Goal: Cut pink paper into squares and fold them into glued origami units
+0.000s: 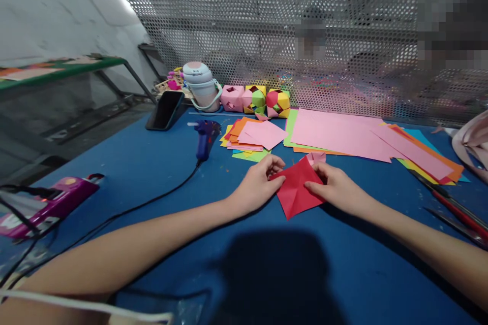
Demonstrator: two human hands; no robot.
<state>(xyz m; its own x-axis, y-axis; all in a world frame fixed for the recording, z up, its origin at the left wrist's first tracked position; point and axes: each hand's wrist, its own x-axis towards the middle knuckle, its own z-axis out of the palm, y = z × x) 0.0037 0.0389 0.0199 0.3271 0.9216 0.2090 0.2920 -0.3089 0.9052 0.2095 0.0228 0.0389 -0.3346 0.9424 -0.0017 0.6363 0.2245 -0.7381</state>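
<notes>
A red square of creased paper (296, 188) is held just above the blue table between my two hands. My left hand (263, 180) pinches its left corner, thumb on top and fingers curled beneath. On the other side, my right hand (335, 188) grips the right edge with the thumb lying on the paper. Crease lines run across the red sheet to its near corner. Just behind it lies a small folded pink paper piece (316, 158), partly hidden by the red sheet and my right hand.
Behind my hands lie a stack of coloured squares (263, 134) and large pink sheets (339, 132). Folded paper balls (254, 100), a bottle (202, 86) and a phone (165, 110) stand farther back. A glue gun (206, 138), its cord and a power strip (53, 205) lie left; scissors (457, 208) lie right.
</notes>
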